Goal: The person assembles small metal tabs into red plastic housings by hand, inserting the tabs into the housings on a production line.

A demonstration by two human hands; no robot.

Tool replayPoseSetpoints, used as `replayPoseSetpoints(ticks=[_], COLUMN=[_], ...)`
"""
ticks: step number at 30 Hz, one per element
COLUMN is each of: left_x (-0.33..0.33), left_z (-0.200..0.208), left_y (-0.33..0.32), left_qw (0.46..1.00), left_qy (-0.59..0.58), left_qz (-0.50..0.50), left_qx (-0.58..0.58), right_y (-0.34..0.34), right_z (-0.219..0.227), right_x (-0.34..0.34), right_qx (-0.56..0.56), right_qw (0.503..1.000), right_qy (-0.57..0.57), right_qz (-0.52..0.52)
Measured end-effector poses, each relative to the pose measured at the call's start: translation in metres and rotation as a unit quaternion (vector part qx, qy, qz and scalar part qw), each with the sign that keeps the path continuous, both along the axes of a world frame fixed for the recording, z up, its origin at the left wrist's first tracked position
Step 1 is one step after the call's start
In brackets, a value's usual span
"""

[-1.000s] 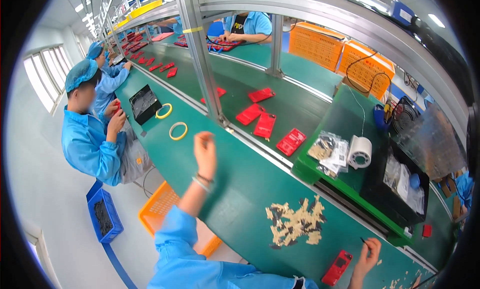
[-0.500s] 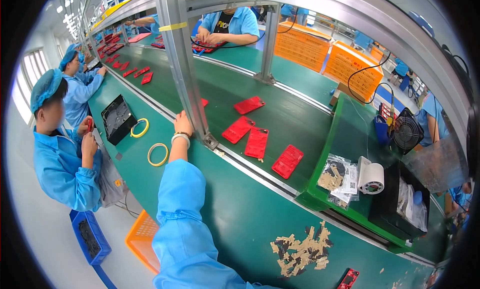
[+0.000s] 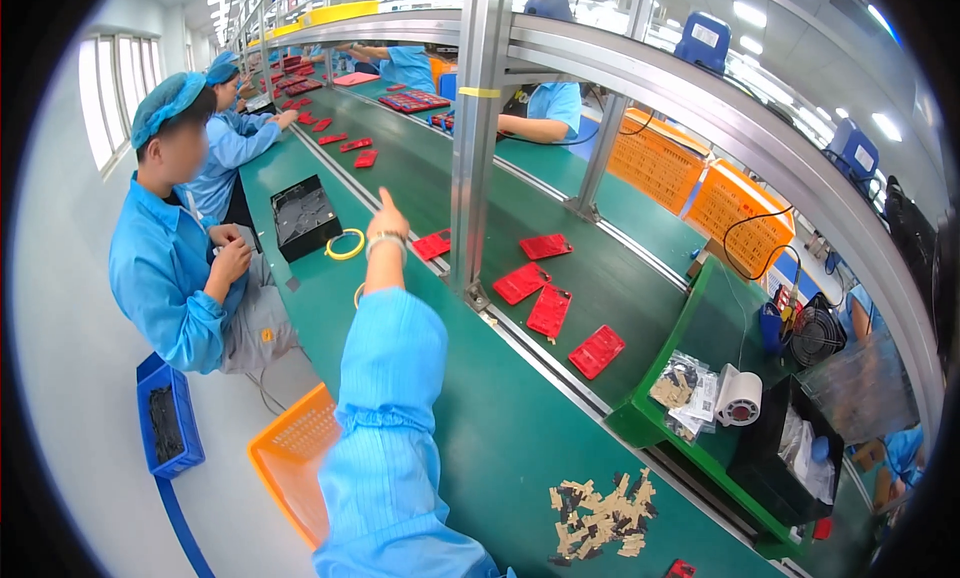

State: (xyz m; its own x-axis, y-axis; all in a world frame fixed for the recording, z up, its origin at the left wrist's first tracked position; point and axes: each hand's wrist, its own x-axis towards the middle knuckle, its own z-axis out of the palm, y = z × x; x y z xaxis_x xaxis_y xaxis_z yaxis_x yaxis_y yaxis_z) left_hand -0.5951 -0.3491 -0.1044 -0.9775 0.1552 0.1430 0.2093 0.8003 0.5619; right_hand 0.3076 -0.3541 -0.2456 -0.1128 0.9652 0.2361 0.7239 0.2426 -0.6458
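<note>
Left hand [image 3: 388, 221]: index outstretched, grip unclear; right hand unseen. Red case [image 3: 431, 245] — near edge of belt [image 3: 628, 296] — likely light, stiff; grasp sides.

We see a factory floor here. Co-workers [image 3: 175, 243] in blue smocks [image 3: 160, 288] and caps [image 3: 165, 106] line our green bench [image 3: 490, 428], beside a long belt [image 3: 630, 303] carrying red parts [image 3: 597, 352].

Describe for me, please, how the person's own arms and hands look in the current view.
The left hand is bare, with no glove, and a pale bracelet circles the wrist. A loose, light-blue sleeve covers the forearm, with a gathered ridge partway along it. The right hand is out of view.
</note>
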Motion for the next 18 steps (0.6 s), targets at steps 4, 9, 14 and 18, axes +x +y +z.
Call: replayPoseSetpoints(ticks=[4, 9, 14, 18], left_x=[-0.022, 0.0, 0.05, 0.08], left_z=[0.014, -0.082, -0.111, -0.113], left_y=[0.02, 0.025, 0.035, 0.033], left_qw=[1.0, 0.944, 0.956, 0.925], left_qy=[0.004, 0.02, 0.13, 0.245], left_qz=[-0.01, -0.24, -0.152, -0.157], left_qx=[-0.013, -0.227, -0.216, -0.246], right_y=[0.054, 0.061, 0.054, 0.112], right_z=[-0.032, 0.037, 0.021, 0.03], right_x=[0.038, -0.011, 0.012, 0.008], right_qx=[0.503, 0.568, 0.085, 0.121], right_qw=[0.717, 0.687, 0.993, 0.992], right_qy=[-0.128, -0.219, -0.075, -0.018], right_qz=[0.466, 0.397, -0.012, -0.024])
